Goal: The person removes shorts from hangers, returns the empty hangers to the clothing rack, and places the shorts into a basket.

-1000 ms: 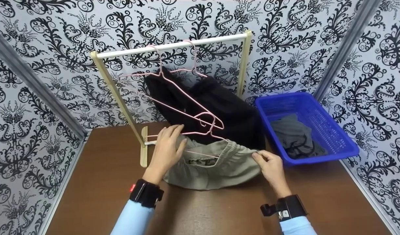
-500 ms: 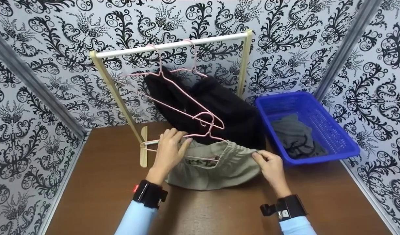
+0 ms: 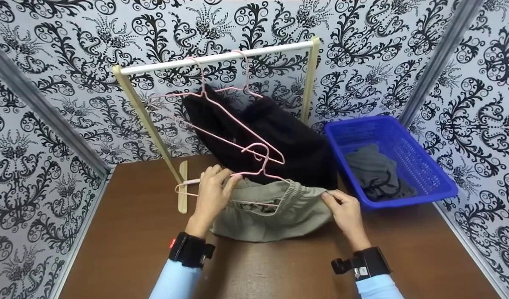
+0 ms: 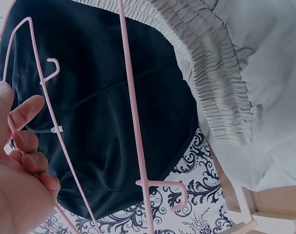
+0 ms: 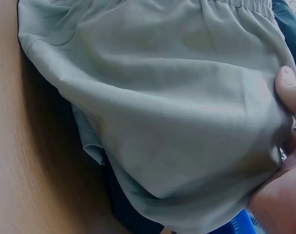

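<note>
Black-and-white scrollwork wallpaper on three sides, brown table [image 3: 125, 232] underneath. Left hand [image 3: 210, 195] curled round the near arm of a pink hanger [image 3: 237, 176], fingers [image 4: 28, 146] wrapped on the wire, the hanger's far arm tucked inside the waistband of the olive shorts [image 3: 275, 211]. Right hand [image 3: 345, 211] pinching the waistband's right end between thumb [image 5: 288, 87] and fingertips, holding it taut. Shorts lying on the table directly between both hands, elastic edge raised, legs bunched toward the body.

Hard to make out: exactly how far the hanger runs inside the shorts, hidden by fabric; a dark patterned patch showing just inside the waistband, unreadable. Left-wrist view crowded, only fingertips, pink wire and gathered elastic visible. Right-wrist view mostly olive cloth, fingers cut off at the frame edge.

Beyond the hands, a small wooden rack [image 3: 217, 58] with two more pink hangers on its rail, a black garment [image 3: 279, 137] slumped behind. To the right of the right hand, a blue basket [image 3: 429, 166] holding a crumpled grey garment [image 3: 374, 172], its shape unclear.
</note>
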Motion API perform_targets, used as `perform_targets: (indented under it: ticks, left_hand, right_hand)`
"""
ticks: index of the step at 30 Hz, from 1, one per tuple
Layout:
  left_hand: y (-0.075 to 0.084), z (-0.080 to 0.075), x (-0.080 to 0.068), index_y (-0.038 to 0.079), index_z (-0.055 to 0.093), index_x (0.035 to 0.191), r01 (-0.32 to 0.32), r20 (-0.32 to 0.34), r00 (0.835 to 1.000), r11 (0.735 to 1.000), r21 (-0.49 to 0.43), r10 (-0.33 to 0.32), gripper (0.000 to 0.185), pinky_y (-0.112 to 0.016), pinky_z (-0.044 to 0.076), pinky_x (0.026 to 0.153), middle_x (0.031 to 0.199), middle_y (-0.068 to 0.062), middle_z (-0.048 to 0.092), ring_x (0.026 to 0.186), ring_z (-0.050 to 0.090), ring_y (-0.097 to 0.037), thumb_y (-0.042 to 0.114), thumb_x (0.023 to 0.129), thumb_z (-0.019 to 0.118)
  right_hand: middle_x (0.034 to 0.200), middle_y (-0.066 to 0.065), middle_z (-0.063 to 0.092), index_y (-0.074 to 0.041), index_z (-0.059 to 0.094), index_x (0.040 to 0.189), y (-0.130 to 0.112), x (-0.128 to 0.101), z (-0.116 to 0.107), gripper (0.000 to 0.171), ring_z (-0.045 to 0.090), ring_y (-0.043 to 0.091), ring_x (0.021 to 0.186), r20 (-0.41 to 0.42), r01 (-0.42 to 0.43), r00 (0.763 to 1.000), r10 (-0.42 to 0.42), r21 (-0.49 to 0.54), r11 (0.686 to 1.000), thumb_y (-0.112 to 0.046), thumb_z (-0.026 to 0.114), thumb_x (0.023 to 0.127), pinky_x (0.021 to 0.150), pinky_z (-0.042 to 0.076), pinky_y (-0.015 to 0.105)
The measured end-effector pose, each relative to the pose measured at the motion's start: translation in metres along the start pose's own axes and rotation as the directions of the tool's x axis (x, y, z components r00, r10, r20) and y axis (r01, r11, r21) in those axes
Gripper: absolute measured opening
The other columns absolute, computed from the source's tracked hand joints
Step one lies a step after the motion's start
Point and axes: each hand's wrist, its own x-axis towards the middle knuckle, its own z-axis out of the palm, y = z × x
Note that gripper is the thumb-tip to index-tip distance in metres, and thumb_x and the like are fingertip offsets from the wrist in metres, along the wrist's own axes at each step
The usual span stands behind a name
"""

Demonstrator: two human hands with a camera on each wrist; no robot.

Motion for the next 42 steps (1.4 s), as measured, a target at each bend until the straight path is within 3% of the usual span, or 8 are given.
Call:
perform_targets:
  ticks: [9,18,25,37,42]
  left_hand:
    - [-0.004,-0.004,-0.004,0.008,0.069,0.078,0.018,-0.035,0.999,1.000,0.000,-0.018,0.024,-0.045,0.035,0.070,0.074,-0.006,0.050,0.073,0.050,-0.027,0.028,0.090,0.076]
    - [-0.008,-0.009,-0.005,0.007,0.070,0.078,0.026,-0.053,0.998,1.000,-0.003,-0.026,0.021,-0.047,0.037,0.070,0.073,-0.009,0.053,0.073,0.052,-0.029,0.024,0.088,0.078]
    - [-0.013,-0.014,-0.007,0.006,0.068,0.076,0.045,-0.073,0.996,0.999,-0.022,-0.046,0.025,-0.048,0.038,0.071,0.072,-0.009,0.052,0.073,0.052,-0.029,0.026,0.089,0.077]
    - [-0.017,-0.026,-0.006,0.005,0.070,0.079,0.086,-0.070,0.994,0.996,-0.026,-0.087,0.023,-0.049,0.039,0.076,0.073,-0.009,0.053,0.077,0.054,-0.032,0.023,0.091,0.077]
    - [-0.019,-0.031,-0.004,0.004,0.070,0.079,0.070,-0.081,0.994,0.998,-0.009,-0.071,0.023,-0.050,0.040,0.078,0.072,-0.011,0.052,0.074,0.051,-0.033,0.023,0.090,0.077]
  right_hand:
    - [0.081,0.005,0.069,0.005,0.078,0.090,-0.002,0.002,0.000,0.005,0.057,0.004,0.073,-0.015,-0.002,1.000,0.003,0.026,1.000,0.003,0.073,0.092,0.067,0.045,0.016]
    - [0.084,0.001,0.074,0.007,0.077,0.096,-0.007,0.002,-0.002,0.012,0.061,0.003,0.073,-0.040,-0.113,0.993,0.114,0.031,0.993,-0.005,0.073,0.095,0.067,0.048,0.017]
    - [0.094,0.011,0.075,0.005,0.078,0.099,-0.006,0.002,-0.003,0.014,0.062,0.003,0.077,-0.057,-0.132,0.989,0.134,0.036,0.991,-0.007,0.071,0.097,0.069,0.048,0.016]
    - [0.099,0.016,0.076,0.005,0.079,0.100,-0.002,0.002,-0.006,0.016,0.062,0.001,0.080,-0.108,-0.148,0.984,0.142,-0.044,0.988,-0.009,0.071,0.098,0.072,0.048,0.014]
    - [0.094,0.010,0.076,0.002,0.080,0.099,-0.001,0.002,-0.007,0.016,0.061,0.003,0.078,-0.130,-0.164,0.979,0.155,-0.066,0.984,-0.011,0.071,0.098,0.070,0.048,0.016]
